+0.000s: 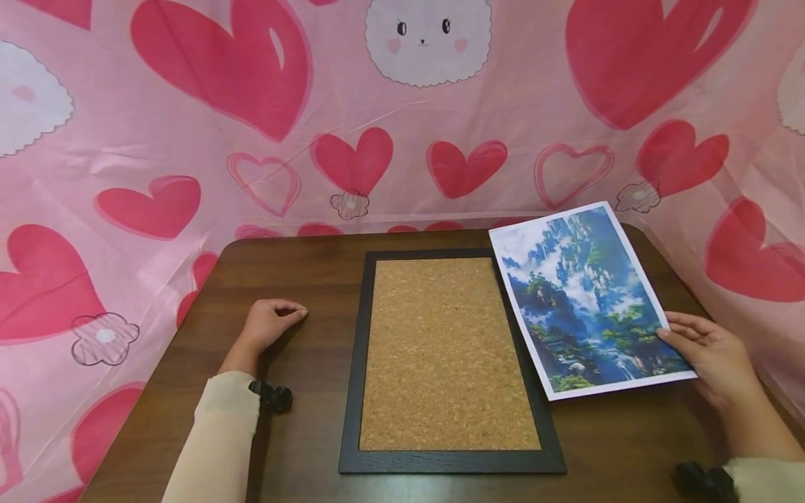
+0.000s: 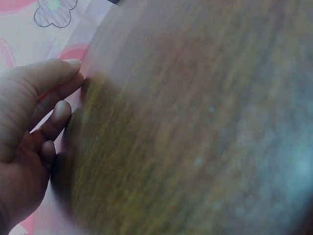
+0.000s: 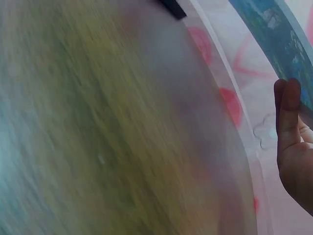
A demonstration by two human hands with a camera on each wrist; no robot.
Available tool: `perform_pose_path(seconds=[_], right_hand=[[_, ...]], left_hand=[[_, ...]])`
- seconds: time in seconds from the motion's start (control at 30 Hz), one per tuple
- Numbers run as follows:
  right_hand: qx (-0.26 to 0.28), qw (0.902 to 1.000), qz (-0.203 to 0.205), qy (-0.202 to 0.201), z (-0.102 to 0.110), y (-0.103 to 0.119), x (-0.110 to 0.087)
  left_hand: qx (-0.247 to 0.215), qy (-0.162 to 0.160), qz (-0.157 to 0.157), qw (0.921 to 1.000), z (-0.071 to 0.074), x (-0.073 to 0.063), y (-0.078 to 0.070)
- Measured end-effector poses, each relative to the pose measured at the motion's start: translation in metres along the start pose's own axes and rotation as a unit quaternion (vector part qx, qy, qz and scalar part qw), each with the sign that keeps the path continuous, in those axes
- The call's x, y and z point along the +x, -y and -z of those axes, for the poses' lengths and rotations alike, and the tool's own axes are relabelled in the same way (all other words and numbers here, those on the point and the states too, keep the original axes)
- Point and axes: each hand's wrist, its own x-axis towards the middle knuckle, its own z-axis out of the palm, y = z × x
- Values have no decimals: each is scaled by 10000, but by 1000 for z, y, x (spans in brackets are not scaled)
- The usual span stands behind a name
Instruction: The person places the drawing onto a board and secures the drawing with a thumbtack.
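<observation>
A landscape print (image 1: 585,300) with a white border, showing blue mountains and mist, is tilted above the right side of the table. My right hand (image 1: 717,353) pinches it by its lower right edge, thumb on the printed face; the right wrist view shows part of the print (image 3: 281,39) above the fingers. A black frame (image 1: 453,461) with a cork board (image 1: 446,356) inside lies flat, its upper right edge partly hidden by the print. To the left of the frame, my left hand (image 1: 270,325) rests on the table, fingers loosely bent, holding nothing.
The dark brown wooden table (image 1: 308,279) has rounded far corners. Behind it and at both sides hangs a pink cloth (image 1: 415,112) with red hearts. A black wrist camera (image 1: 273,396) sits on the left sleeve, another (image 1: 704,482) by the right sleeve.
</observation>
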Motion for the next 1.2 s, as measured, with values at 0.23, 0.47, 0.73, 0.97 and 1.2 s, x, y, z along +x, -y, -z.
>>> perform_pose_path(seconds=[0.23, 0.47, 0.73, 0.97, 1.2], right_hand=[[-105, 9999, -76, -88, -23, -4, 0], [-427, 9990, -5, 154, -44, -15, 1], [-914, 9949, -183, 379, -71, -27, 0], [-1268, 9910, -255, 349, -88, -37, 1], [-1397, 9898, -223, 191, -102, -47, 0]], left_hand=[[-68, 47, 0, 10000, 0, -1, -1], [-148, 1, -135, 9998, 1, 0, -3], [-274, 20, -275, 9992, 0, 2, 0], [-469, 37, -185, 9987, 0, 0, 1], [-436, 165, 19, 9989, 2, -1, -2]])
